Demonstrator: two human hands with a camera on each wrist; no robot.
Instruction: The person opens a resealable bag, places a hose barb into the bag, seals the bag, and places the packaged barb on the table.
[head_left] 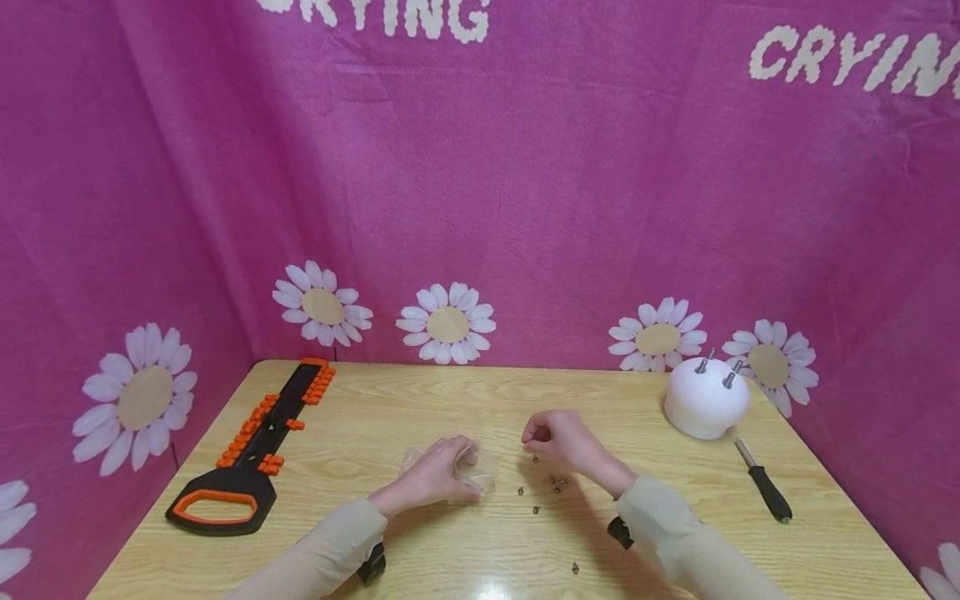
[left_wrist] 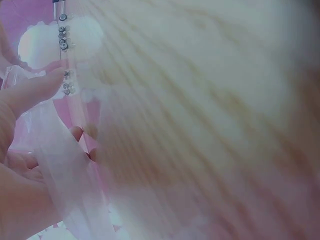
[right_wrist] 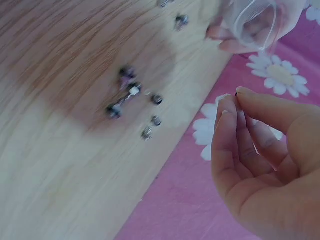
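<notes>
My left hand (head_left: 437,475) grips a clear plastic bag (head_left: 477,469), whose mouth faces right toward my other hand. In the left wrist view, the thumb (left_wrist: 37,92) lies over the bag's plastic. My right hand (head_left: 566,442) is raised above the table, right of the bag. Its thumb and index fingertips pinch a tiny dark piece (right_wrist: 236,94), mostly hidden by the fingers. Below that hand, several small metal pieces (head_left: 558,481) lie scattered on the wood; they look like little nuts or screws, too small to tell. One more metal piece (head_left: 575,568) sits nearer the front.
At the left lies a long black-and-orange tool with a loop handle (head_left: 219,507). A white dome (head_left: 705,404) with metal bits standing in its top is at the back right, beside a black-handled screwdriver (head_left: 768,492). A pink flowered cloth (head_left: 525,208) hangs behind the table (head_left: 465,567).
</notes>
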